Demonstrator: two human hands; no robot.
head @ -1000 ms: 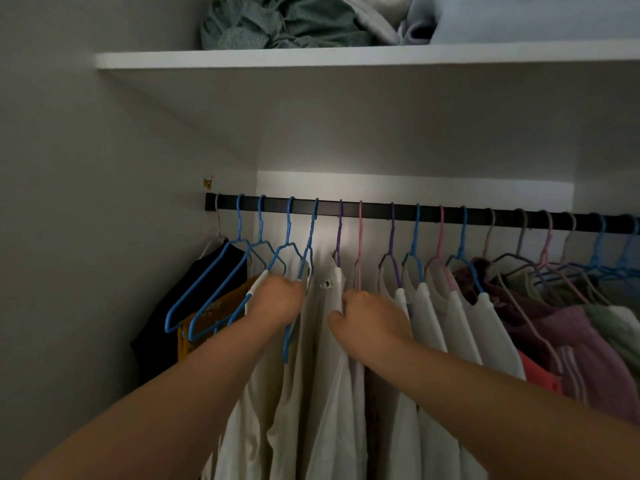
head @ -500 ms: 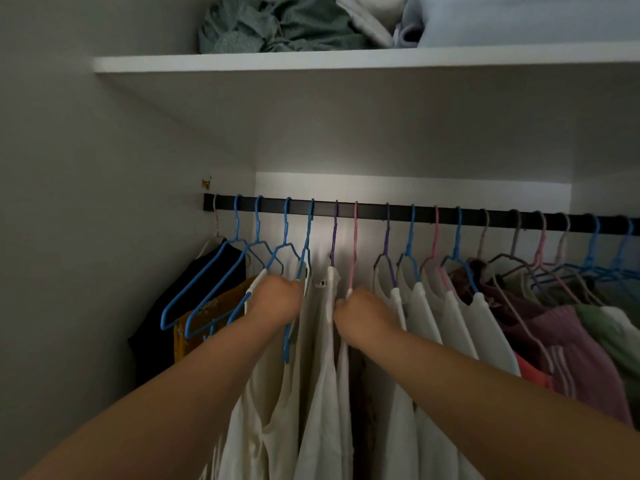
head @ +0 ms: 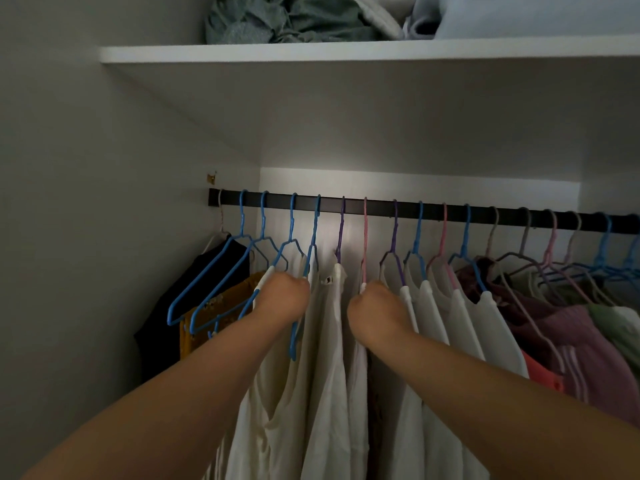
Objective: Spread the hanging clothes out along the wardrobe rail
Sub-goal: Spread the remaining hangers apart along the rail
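A black rail (head: 433, 214) crosses the wardrobe, carrying several blue, purple, pink and grey hangers. White garments hang in the middle. My left hand (head: 282, 296) is pushed in among them, its fingers curled round the shoulder of the white top on a blue hanger (head: 313, 237). My right hand (head: 372, 306) grips the white top on the pink hanger (head: 364, 237). Between the two hands hangs one white garment (head: 332, 323) on a purple hanger. The fingertips of both hands are hidden in the cloth.
A dark garment (head: 194, 289) and a mustard one (head: 221, 306) hang at the far left against the side wall (head: 86, 237). Mauve, coral and green clothes (head: 581, 341) crowd the right. The white shelf (head: 346, 51) above holds piled fabric (head: 294, 19).
Both hands have stayed on the same garments and risen slightly. A dark gap has opened between the white tops below my right hand.
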